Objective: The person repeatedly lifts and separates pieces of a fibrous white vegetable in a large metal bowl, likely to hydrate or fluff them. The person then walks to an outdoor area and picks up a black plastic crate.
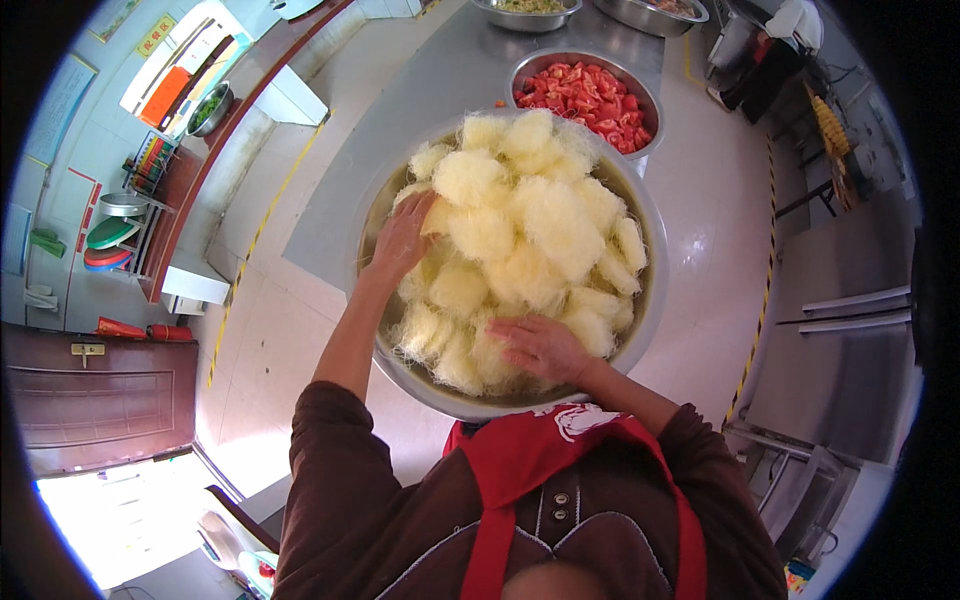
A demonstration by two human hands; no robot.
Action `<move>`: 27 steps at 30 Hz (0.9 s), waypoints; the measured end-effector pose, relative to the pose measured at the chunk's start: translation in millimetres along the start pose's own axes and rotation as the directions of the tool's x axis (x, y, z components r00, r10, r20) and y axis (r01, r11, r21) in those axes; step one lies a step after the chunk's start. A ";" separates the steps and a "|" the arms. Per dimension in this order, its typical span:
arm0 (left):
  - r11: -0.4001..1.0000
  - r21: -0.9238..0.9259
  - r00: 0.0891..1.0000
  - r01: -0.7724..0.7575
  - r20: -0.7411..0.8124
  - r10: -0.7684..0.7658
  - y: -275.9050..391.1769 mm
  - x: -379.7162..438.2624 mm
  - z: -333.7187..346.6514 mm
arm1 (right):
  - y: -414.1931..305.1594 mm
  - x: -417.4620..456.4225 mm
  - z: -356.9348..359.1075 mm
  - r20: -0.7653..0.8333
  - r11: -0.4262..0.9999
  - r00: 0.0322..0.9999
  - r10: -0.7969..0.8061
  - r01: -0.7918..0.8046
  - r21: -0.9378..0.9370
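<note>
A big steel basin (654,300) is before me, heaped with pale yellow nests of dried thin noodles (517,217) that look like vermicelli. At the heap's left side, my left hand (405,232) has its thumb and fingers on either side of a noodle nest (436,219); part of this nest is hidden. My right hand (546,349) lies palm down on the near side of the heap, fingers stretched out over the noodles and nothing seen in its grasp. Loose strands stick out around the basin's inner wall.
Beyond the basin, a steel bowl of cut tomatoes (585,101) stands on the steel table (367,157). Two more filled bowls, a left bowl (529,16) and a right bowl (652,15), are at the far end. A person (780,56) stands far right, near steel cabinets (832,300).
</note>
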State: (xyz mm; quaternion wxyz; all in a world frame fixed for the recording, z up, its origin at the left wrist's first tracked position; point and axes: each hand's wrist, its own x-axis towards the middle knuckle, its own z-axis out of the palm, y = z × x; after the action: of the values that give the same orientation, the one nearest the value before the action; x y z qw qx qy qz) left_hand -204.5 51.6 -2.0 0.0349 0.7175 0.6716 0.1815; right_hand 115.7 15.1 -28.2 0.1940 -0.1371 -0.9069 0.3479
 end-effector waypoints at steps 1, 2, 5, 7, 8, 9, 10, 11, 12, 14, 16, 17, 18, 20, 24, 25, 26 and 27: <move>1.000 -0.027 1.000 0.012 0.020 -0.011 -7.1 -3.2 2.8 | -0.1 -0.1 -0.3 -0.001 1.000 1.000 -0.002 0.002 0.002; 0.998 -0.053 0.999 0.025 0.040 -0.023 -15.9 -7.7 3.6 | -0.6 -0.2 -0.2 -0.001 1.000 1.000 -0.005 0.005 0.004; 0.964 -0.178 0.979 0.200 0.072 -0.190 -2.1 -13.7 -19.7 | 0.8 0.3 -0.6 0.012 1.000 1.000 0.022 -0.022 -0.001; 0.935 -0.152 0.947 0.320 0.083 -0.311 6.8 -28.6 -33.6 | -0.8 1.7 -2.0 0.008 1.000 1.000 0.005 -0.005 -0.023; 0.932 -0.084 0.935 0.353 0.081 -0.346 7.1 -35.6 -35.9 | -1.2 2.3 -2.1 0.006 0.999 1.000 -0.003 0.003 -0.035; 0.921 -0.016 0.919 0.390 0.073 -0.388 6.8 -44.1 -38.8 | -2.2 2.9 -1.7 0.017 1.000 1.000 -0.003 0.003 -0.026; 0.918 0.074 0.913 0.389 0.103 -0.395 0.4 -50.8 -32.0 | -2.2 3.2 -2.0 0.025 1.000 1.000 0.001 -0.001 -0.020; 0.910 0.164 0.906 0.381 0.132 -0.403 -12.7 -58.8 -14.7 | -2.0 3.4 -2.2 0.033 1.000 0.999 0.005 -0.005 -0.015; 0.897 0.250 0.898 0.364 0.163 -0.409 -25.4 -63.2 5.9 | -1.1 2.2 -1.3 0.033 1.000 0.999 0.012 -0.011 -0.027; 0.901 0.326 0.910 0.286 0.201 -0.362 -53.8 -66.6 55.7 | 1.4 1.3 1.4 0.025 0.998 0.999 0.021 -0.020 -0.051; 0.922 0.321 0.939 0.217 0.190 -0.287 -51.8 -57.1 67.9 | 1.9 0.8 0.0 0.006 1.000 1.000 0.007 -0.007 -0.018; 0.925 0.319 0.905 0.208 0.297 -0.306 -54.2 -48.0 71.9 | 2.0 0.7 -0.6 -0.004 1.000 1.000 0.001 -0.001 -0.002; 0.929 0.314 0.861 0.197 0.398 -0.317 -58.2 -33.3 75.4 | 2.8 -0.7 -1.6 0.002 1.000 1.000 0.015 -0.015 -0.003; 0.938 0.320 0.779 0.135 0.550 -0.300 -97.1 -16.5 101.2 | 2.3 0.8 -0.4 0.015 1.000 1.000 0.017 -0.017 0.012; 0.961 0.267 0.708 0.071 0.665 -0.237 -130.7 -10.3 124.7 | 1.5 2.4 -1.0 0.017 1.000 1.000 0.014 -0.014 0.026; 0.960 0.279 0.750 0.036 0.627 -0.210 -136.5 -20.6 128.8 | 1.0 3.1 0.0 0.018 0.999 1.000 0.012 -0.013 0.033; 0.956 0.294 0.787 0.004 0.588 -0.184 -142.2 -33.1 131.7 | 0.3 4.1 0.6 0.022 0.999 1.000 0.007 -0.008 0.042; 0.982 0.191 0.857 -0.008 0.508 -0.091 -135.4 -36.1 125.0 | 2.4 3.7 1.2 0.012 1.000 1.000 0.009 -0.009 0.030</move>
State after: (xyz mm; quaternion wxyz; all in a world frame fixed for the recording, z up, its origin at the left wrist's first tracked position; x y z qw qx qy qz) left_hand -296.0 53.6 -166.0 0.1495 0.7252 0.6672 -0.0809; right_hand 112.2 17.5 -29.7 0.1889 -0.1363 -0.9022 0.3631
